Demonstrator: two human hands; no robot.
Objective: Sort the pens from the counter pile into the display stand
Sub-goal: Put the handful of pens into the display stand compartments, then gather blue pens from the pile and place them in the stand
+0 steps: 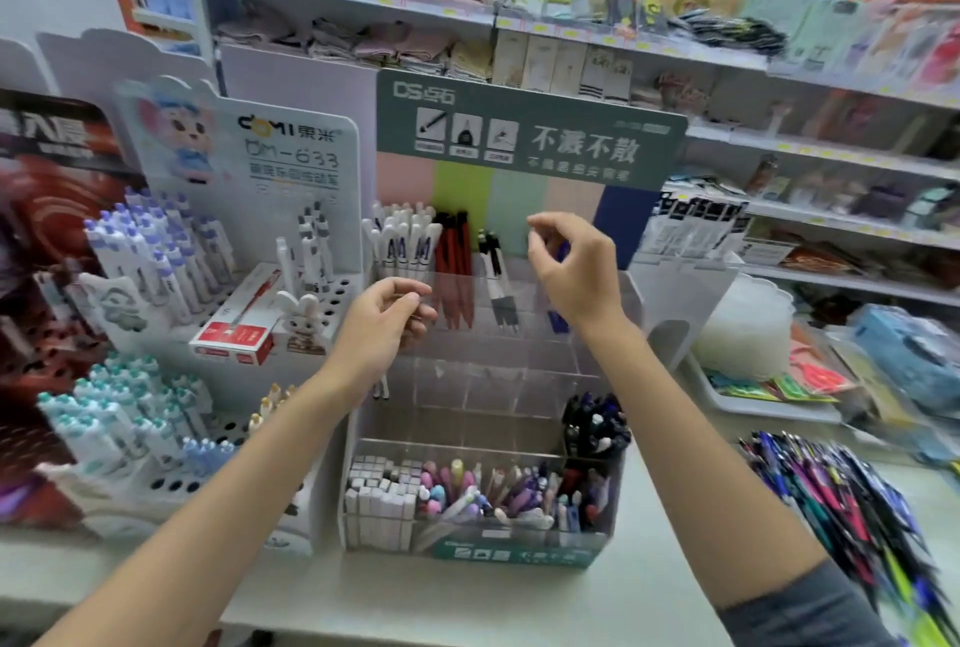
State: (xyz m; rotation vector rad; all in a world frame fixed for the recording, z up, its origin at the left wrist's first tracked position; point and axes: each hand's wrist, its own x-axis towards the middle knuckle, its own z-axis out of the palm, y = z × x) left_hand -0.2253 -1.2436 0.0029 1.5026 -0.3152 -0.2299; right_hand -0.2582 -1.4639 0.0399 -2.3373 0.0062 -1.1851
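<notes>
Reaching into the clear display stand (493, 386), my right grip (571, 264) is half closed, thumb and forefinger apart, with one blue pen (558, 320) upright in the compartment just behind it; whether it touches that pen I cannot tell. My left grip (387, 321) is loosely curled; any hold is unclear. Between the grips stand about three red pens (457, 277) and two black-and-white pens (491, 264); a white pen cluster (405, 241) rises above the left grip. Below the right wrist, one compartment holds dark pens (597, 425). The pen pile (852, 506) lies on the desk (467, 605), well right of both grips.
</notes>
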